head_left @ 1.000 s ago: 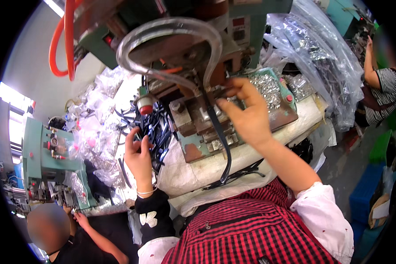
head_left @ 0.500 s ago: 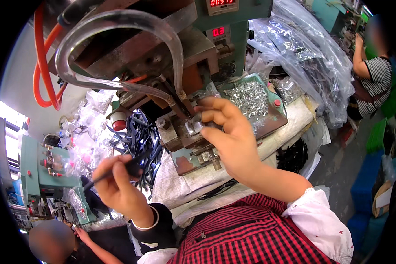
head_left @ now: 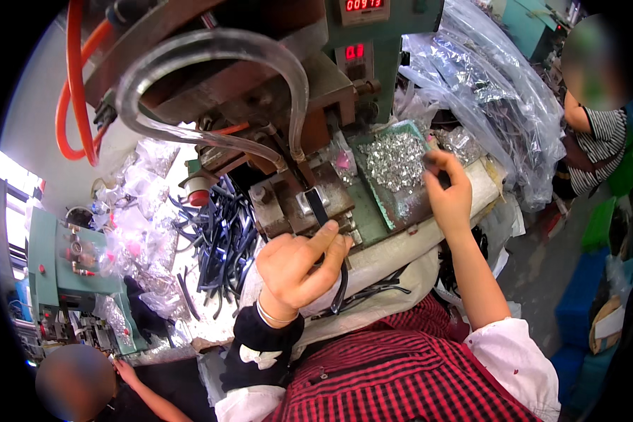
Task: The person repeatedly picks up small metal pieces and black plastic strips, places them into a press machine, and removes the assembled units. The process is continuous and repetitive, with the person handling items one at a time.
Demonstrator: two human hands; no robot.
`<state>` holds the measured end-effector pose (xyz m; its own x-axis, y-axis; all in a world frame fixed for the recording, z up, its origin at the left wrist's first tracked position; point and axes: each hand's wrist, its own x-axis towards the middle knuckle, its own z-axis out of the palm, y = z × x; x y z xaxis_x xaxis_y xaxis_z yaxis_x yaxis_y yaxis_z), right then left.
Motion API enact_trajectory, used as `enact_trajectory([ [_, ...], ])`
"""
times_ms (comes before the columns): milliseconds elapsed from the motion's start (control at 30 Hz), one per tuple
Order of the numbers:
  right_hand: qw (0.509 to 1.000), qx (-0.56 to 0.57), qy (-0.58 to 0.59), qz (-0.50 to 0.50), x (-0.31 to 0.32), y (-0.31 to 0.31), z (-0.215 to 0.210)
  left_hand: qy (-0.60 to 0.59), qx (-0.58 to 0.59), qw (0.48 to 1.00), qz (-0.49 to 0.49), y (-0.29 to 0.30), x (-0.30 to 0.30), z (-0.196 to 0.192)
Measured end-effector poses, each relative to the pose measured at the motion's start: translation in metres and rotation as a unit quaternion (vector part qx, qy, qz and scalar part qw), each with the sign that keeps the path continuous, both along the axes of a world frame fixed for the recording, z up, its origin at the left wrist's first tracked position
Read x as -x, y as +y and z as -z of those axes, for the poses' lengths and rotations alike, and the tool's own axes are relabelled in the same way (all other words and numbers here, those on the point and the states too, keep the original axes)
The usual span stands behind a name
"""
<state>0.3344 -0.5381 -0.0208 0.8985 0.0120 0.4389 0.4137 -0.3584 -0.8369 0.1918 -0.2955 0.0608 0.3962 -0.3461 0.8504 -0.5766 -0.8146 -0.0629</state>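
Note:
My left hand [head_left: 299, 271] is closed on a black strip [head_left: 318, 209], at the front of a metal press block [head_left: 278, 207]. One end of the strip lies over the shiny metal piece [head_left: 304, 202] in the block; the other curves down below my fingers. My right hand [head_left: 451, 197] is at the right rim of a green tray [head_left: 385, 209] heaped with small silver metal pieces [head_left: 394, 160]. Its thumb and bent fingers come together there; anything between them is too small to make out. Clear tubing [head_left: 299, 105] bends down to the block.
Many black strips [head_left: 221, 239] lie in a pile left of the press, beside plastic bags [head_left: 148, 232]. A red button [head_left: 198, 197] juts out at the press's left. Clear plastic sheeting [head_left: 485, 98] hangs behind right. Other people sit at lower left and far right.
My left hand has brought the black strip from the left to the press block. My right hand has left the block and moved right to the tray's rim.

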Motion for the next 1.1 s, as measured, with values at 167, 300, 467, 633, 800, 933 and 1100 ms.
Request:
enact_trajectory([
  [167,0.968,0.244,-0.049,-0.015,0.023,-0.005,-0.013,0.036,0.037,0.998,-0.027,-0.005,0.010,-0.002],
  [300,0.944,0.316,-0.094,0.025,0.020,0.008,-0.007,0.118,0.099,0.986,-0.060,-0.014,0.031,-0.007],
  [467,0.990,0.131,0.041,-0.019,0.020,0.030,-0.006,0.103,0.180,0.970,-0.132,-0.009,0.072,0.014],
  [633,0.999,0.011,0.032,-0.033,0.014,0.037,-0.009,0.124,0.141,0.914,-0.360,0.063,0.074,-0.012],
  [800,1.000,0.004,0.000,-0.030,0.010,0.039,-0.009,0.304,-0.036,0.778,-0.549,0.137,0.062,0.072],
  [933,1.000,-0.005,0.001,0.022,0.020,0.008,0.002,0.316,0.091,0.797,-0.506,0.144,0.069,0.088],
  [1100,0.991,-0.104,0.064,-0.058,0.045,0.007,-0.028,0.433,0.261,0.761,-0.406,0.140,0.069,0.065],
])
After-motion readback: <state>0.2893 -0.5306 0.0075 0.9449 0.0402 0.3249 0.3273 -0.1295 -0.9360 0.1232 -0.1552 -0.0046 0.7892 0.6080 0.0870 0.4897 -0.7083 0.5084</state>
